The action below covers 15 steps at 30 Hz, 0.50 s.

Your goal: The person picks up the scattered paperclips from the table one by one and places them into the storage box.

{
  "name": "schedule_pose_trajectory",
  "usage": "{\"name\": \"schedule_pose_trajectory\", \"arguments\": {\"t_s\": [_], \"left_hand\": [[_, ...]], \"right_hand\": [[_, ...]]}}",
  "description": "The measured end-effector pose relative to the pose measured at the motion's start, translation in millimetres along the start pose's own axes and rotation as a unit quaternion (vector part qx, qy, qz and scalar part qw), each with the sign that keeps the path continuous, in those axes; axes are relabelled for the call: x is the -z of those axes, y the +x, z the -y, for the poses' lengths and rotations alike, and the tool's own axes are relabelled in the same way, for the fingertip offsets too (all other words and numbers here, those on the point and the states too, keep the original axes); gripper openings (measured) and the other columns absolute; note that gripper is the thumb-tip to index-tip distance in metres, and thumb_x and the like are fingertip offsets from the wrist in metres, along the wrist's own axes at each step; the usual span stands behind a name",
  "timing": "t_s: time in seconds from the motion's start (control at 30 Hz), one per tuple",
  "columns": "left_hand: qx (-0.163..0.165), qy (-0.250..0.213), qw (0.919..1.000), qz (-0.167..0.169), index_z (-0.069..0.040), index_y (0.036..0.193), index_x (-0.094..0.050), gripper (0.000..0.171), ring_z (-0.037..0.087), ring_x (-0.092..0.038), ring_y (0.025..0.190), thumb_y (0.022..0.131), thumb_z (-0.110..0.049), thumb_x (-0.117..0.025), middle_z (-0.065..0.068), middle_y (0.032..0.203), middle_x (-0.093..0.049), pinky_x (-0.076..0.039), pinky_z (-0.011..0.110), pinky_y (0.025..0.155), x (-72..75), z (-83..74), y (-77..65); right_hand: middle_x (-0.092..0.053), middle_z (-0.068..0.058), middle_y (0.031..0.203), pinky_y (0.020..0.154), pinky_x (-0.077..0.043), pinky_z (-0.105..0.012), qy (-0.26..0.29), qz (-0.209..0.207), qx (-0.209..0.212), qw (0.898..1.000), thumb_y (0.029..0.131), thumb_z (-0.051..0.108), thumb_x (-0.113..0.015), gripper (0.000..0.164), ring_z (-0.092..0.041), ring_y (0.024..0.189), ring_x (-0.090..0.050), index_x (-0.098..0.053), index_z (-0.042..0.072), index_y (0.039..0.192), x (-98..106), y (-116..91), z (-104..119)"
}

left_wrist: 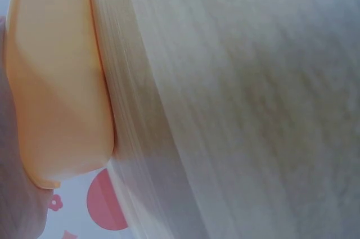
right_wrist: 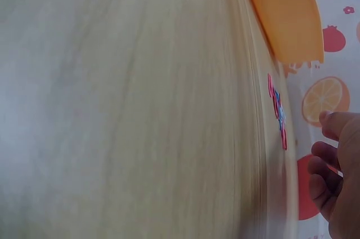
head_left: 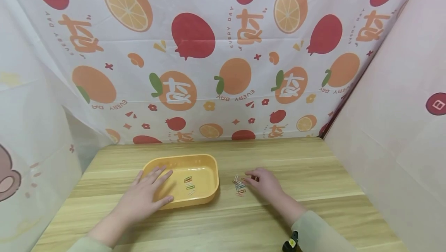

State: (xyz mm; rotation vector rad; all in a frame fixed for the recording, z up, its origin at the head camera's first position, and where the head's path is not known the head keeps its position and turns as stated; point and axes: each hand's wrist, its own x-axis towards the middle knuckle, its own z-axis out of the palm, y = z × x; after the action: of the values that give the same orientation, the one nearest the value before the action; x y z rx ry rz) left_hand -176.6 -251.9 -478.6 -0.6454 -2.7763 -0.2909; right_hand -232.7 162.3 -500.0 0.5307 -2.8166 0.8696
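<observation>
A yellow plastic tray (head_left: 204,199) stands on the wooden table, with several coloured paper clips (head_left: 189,184) lying on its floor. My left hand (head_left: 148,192) rests over the tray's left end, its fingers spread and the thumb along the near rim. In the left wrist view, that hand (left_wrist: 22,194) shows beside the rim. Right of the tray lies a small loose pile of paper clips (head_left: 239,187). Close at its right side is my right hand (head_left: 266,184), thumb and fingers loosely bent. No clip shows between its fingertips in the right wrist view.
The wood-grain table (head_left: 223,225) ends at a fruit-printed sheet (head_left: 216,120) at the back. White sheets hang on both sides. A small black object with a yellow mark (head_left: 292,242) is at the right sleeve (head_left: 318,230).
</observation>
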Motion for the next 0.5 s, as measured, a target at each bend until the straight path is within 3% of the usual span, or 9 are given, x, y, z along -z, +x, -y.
{"name": "schedule_pose_trajectory", "arguments": {"t_s": [0.23,0.5], "left_hand": [[0.005,-0.003,1.0000,0.004,-0.019,0.152,-0.042,0.078,0.038,-0.030,0.144,0.090,-0.062,-0.061,0.013,0.158,-0.035,0.002,0.054,0.121,-0.9,0.4,-1.3],[0.005,0.001,1.0000,0.003,-0.020,0.152,-0.041,0.078,0.037,-0.030,0.145,0.090,-0.062,-0.061,0.013,0.158,-0.035,0.005,0.052,0.121,-1.3,1.0,-2.1]], "right_hand": [[-0.062,0.011,0.085,0.059,-0.045,-0.022,-0.011,0.003,-0.003,1.000,0.092,0.027,-0.072,0.021,-0.004,0.070,-0.051,-0.077,0.016,0.109,-2.2,1.1,-3.0],[-0.058,0.013,0.083,0.066,-0.049,-0.026,-0.050,0.038,0.014,0.998,0.088,0.031,-0.076,0.019,-0.005,0.075,-0.054,-0.078,0.020,0.103,-5.8,0.3,-7.4]]}}
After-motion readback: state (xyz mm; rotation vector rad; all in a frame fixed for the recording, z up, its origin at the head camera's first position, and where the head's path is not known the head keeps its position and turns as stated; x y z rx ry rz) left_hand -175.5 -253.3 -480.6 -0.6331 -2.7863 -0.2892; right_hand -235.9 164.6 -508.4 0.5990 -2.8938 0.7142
